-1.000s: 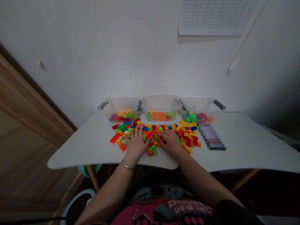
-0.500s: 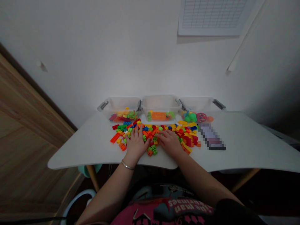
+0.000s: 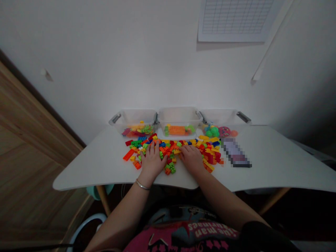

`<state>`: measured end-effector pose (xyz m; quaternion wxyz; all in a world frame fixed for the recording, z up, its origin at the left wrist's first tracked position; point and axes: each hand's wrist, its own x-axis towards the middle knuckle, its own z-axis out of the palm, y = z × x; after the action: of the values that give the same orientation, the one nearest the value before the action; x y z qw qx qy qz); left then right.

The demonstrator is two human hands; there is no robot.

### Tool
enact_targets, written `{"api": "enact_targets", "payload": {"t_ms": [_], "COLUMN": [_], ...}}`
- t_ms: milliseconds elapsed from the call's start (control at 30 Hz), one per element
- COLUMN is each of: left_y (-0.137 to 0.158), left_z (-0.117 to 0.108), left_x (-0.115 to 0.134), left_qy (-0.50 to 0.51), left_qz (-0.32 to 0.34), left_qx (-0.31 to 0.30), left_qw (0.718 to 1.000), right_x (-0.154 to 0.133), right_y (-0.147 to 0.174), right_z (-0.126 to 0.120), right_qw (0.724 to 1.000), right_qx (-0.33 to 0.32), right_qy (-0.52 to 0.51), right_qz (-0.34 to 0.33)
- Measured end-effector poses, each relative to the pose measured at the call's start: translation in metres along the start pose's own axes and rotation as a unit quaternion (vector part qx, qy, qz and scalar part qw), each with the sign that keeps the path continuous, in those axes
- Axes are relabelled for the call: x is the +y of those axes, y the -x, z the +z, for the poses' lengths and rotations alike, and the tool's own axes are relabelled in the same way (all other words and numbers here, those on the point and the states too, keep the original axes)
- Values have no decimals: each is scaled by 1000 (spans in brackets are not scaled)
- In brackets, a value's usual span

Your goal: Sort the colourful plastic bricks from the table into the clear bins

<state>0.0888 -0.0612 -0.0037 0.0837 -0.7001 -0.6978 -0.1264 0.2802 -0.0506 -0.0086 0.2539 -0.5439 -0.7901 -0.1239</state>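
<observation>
White table point(image 3: 84, 166) standing against a pale wall point(image 3: 105, 70); a gridded sheet point(image 3: 233, 21) is hanging above. Three clear bins are lining the back edge: the left bin point(image 3: 135, 114) is holding mixed colored pieces, the middle bin point(image 3: 180, 113) an orange block point(image 3: 176, 130), the right bin point(image 3: 222, 115) green balls point(image 3: 212, 132). Loose toy bricks point(image 3: 171, 153) are lying heaped in front of them, under and around both hands. Person's left hand point(image 3: 152, 159) is resting palm down on the heap's left part, fingers spreading loosely, gripping nothing I can see; a silver bangle point(image 3: 142, 185) is circling that wrist. Right hand point(image 3: 191, 158) is curling over the middle, its fingertips meeting a yellow brick point(image 3: 177, 152); whether they are pinching it, I cannot tell. Dark-edged flat slab point(image 3: 236, 152), face obscured, is lying right of the heap.
</observation>
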Motion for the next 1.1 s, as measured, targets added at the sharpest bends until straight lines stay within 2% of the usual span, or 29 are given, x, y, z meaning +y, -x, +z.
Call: {"api": "enact_targets", "payload": {"t_ms": [367, 567, 700, 900, 1000, 1100], "left_y": [-1, -1, 0, 1, 0, -1], "left_z": [-1, -1, -3, -6, -6, -7], "left_x": [0, 0, 0, 0, 1, 1], "left_qy": [15, 12, 9, 11, 12, 13], "left_qz": [-6, -7, -3, -4, -8, -12], "left_qx": [-16, -15, -13, -16, -24, -29], "left_qw": [1000, 1000, 1000, 1000, 1000, 999], "right_x": [10, 16, 29, 65, 79, 86], "right_y": [-4, -15, -37, -85, -107, -121], "right_z": [1, -14, -34, -58, -60, -57], "right_qw": [990, 959, 934, 896, 897, 904], "right_qx": [59, 108, 143, 219, 214, 172], "right_qy": [-106, -224, -260, -273, -250, -216], "right_qz": [77, 137, 201, 272, 294, 326]}}
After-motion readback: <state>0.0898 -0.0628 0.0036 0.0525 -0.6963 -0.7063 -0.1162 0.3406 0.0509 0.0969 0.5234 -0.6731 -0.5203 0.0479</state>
